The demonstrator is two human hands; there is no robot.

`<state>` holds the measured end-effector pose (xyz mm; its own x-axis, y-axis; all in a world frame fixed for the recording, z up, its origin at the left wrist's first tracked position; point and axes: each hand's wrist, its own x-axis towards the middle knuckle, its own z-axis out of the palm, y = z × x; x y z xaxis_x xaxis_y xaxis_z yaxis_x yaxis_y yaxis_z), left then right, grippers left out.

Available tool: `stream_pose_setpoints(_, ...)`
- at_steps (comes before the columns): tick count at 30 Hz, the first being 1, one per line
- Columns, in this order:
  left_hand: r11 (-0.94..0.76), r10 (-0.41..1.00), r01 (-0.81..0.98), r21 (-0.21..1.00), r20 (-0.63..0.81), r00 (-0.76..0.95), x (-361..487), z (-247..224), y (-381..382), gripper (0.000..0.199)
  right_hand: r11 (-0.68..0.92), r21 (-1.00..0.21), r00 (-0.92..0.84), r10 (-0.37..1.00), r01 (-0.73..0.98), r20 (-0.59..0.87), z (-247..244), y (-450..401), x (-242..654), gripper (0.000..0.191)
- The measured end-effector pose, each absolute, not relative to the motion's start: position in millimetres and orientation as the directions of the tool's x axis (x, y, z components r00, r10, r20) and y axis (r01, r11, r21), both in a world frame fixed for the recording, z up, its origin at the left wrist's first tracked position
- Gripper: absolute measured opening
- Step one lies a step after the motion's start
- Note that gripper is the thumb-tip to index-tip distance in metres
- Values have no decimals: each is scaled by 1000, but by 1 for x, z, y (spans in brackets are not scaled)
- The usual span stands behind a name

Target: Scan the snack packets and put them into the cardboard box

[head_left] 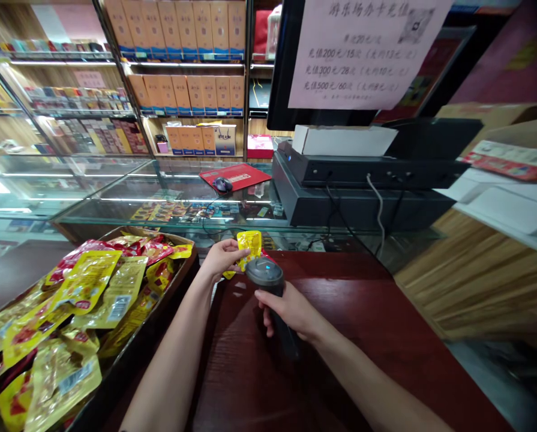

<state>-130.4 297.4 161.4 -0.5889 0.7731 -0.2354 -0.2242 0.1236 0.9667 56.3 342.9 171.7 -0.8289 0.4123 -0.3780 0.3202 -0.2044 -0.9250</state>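
Observation:
My left hand [222, 259] is closed on a small yellow snack packet [249, 246], holding it upright above the dark red counter. A bit of red wrapping shows behind it, partly hidden. In my right hand [290, 309] is a black barcode scanner [265, 275], gripped round its handle, with a blue light lit on top. The scanner's head is close to the packet and covers its lower right part. Left of my left forearm stands an open carton [189, 264] heaped with yellow, gold and red snack packets [88, 282].
Beyond the wooden counter [340, 348] is a glass display case [173, 192] bearing a mouse [222, 185] on a red mat [245, 176]. A monitor with a paper sign [358, 60] stands over black boxes [358, 204] with cables. Stocked shelves [182, 63] line the back wall.

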Motion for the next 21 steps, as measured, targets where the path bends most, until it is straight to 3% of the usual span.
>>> stream_pose_setpoints(4,121,780,-218,968,-229,-583,-130,161,297,49,-196,-928,-833,411,316,-370,172,343,56,29)
stream_pose_setpoints(10,160,751,-39,986,-147,-644,-133,154,298,43,-196,-927,-837,402,319,-372,172,343,56,30)
stream_pose_setpoints(17,96,764,-87,992,-130,-632,-126,158,299,45,-206,-941,-851,407,268,-332,184,343,59,37)
stream_pose_setpoints(21,94,719,177,980,56,-693,-118,172,280,32,-179,-948,-861,400,264,-315,191,339,63,39)
